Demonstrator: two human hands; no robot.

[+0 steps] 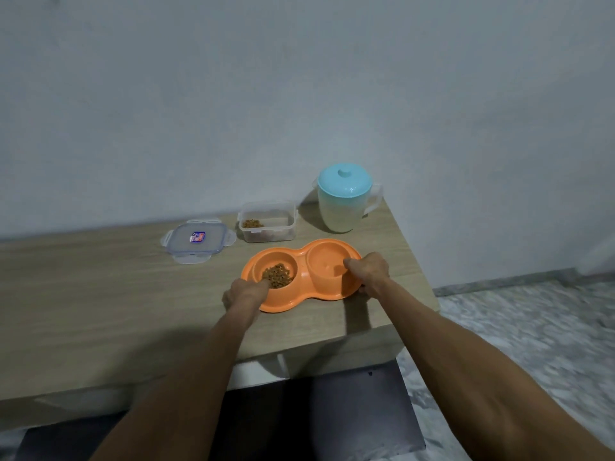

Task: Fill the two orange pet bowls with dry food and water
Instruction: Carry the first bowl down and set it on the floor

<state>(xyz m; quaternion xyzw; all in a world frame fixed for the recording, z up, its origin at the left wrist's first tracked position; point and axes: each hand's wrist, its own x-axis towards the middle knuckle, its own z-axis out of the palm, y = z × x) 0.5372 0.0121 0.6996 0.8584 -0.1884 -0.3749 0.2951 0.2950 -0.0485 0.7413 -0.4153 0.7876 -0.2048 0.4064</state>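
An orange double pet bowl (304, 287) sits near the right end of a wooden table (116, 294). Its left well holds a heap of brown dry food (278, 276). Whether its right well (327, 261) holds water I cannot tell. My left hand (244, 292) grips the dish's near left rim, its thumb reaching over the edge to the food. On the dish's right rim, my right hand (367, 271) has its thumb on top and its fingers under the edge. Behind the dish stand a clear food container (268, 226) with a little kibble left and a pitcher (344, 202) with a turquoise lid.
The container's clear lid (198, 241) lies flat to the left of the container. The table's right edge is just past my right hand, with marbled floor (532, 327) beyond it. A plain wall (299, 94) backs the table. A dark surface (349, 417) shows below the front edge.
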